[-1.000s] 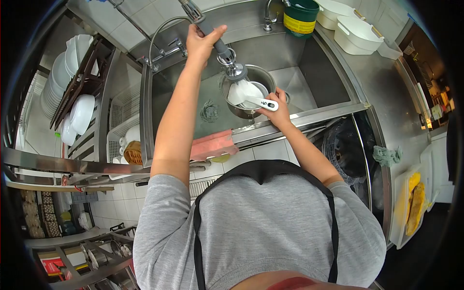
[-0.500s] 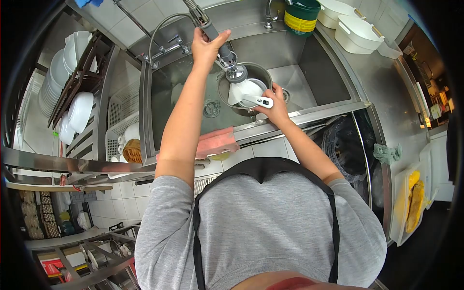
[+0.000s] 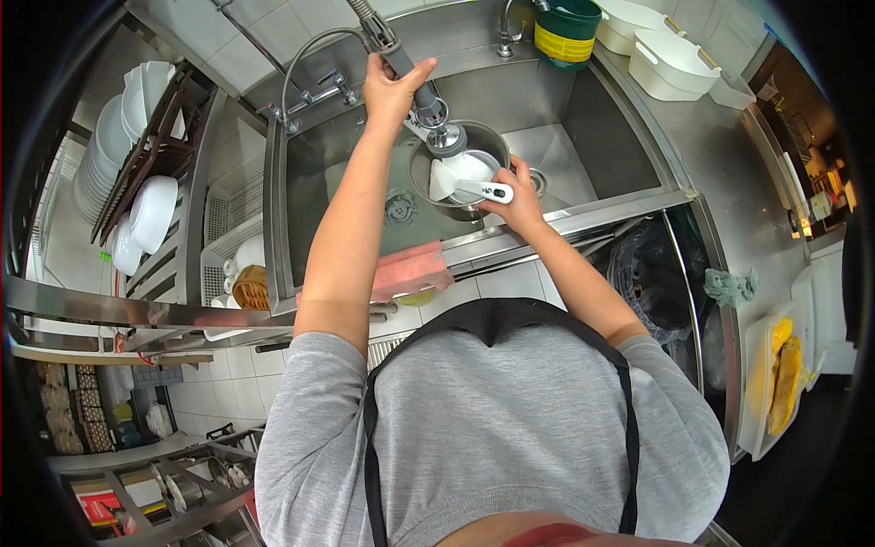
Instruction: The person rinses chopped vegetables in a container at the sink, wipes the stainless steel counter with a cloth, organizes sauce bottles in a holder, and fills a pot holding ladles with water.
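Note:
My left hand (image 3: 390,89) is wrapped round a grey spray nozzle (image 3: 426,98) on a flexible metal hose. Its head points down into a round steel pot (image 3: 419,173) standing in the sink. White, frothy water (image 3: 448,175) shows under the nozzle. My right hand (image 3: 517,199) is closed at the pot's near right side, around the end of a utensil's white handle (image 3: 488,190) with dark marks on it. The utensil's far end is hidden by the water and nozzle. Another white handle (image 3: 416,126) leans at the pot's far left rim.
The steel sink (image 3: 629,191) has water in its left part. A pink cloth (image 3: 410,271) lies over the front edge. White plates (image 3: 108,137) stand in a rack at left. A green bucket (image 3: 567,44) and white tubs (image 3: 670,68) stand behind at right.
The nozzle and both hands stay almost in place. The white handle in my right hand has shifted very slightly, and the water in the sink ripples differently.

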The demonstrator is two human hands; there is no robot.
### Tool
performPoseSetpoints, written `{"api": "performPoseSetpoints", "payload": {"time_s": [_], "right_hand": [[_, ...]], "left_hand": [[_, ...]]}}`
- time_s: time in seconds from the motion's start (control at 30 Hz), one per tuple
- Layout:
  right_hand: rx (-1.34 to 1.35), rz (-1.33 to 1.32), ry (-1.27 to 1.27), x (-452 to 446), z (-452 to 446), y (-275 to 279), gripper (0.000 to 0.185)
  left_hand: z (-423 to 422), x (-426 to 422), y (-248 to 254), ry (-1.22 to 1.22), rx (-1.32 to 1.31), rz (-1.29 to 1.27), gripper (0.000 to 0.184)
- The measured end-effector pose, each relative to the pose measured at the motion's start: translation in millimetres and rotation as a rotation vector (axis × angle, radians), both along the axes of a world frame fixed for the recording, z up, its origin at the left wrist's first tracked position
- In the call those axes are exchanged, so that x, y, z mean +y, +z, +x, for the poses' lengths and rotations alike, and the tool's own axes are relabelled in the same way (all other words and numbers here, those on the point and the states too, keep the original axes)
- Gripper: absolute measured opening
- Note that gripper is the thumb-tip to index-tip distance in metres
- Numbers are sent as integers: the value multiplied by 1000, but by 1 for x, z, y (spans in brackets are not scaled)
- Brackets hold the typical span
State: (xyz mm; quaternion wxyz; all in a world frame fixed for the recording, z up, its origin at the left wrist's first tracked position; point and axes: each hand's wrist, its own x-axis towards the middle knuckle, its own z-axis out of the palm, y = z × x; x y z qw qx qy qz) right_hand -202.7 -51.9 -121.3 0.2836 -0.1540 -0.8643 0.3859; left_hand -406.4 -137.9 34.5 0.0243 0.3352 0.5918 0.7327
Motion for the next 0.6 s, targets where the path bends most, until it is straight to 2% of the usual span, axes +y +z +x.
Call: {"api": "performPoseSetpoints", "payload": {"time_s": [0.6], "right_hand": [[7,-1,21,5,1,-4,45]], "left_hand": [[2,2,0,15,-14,-78,51]]}}
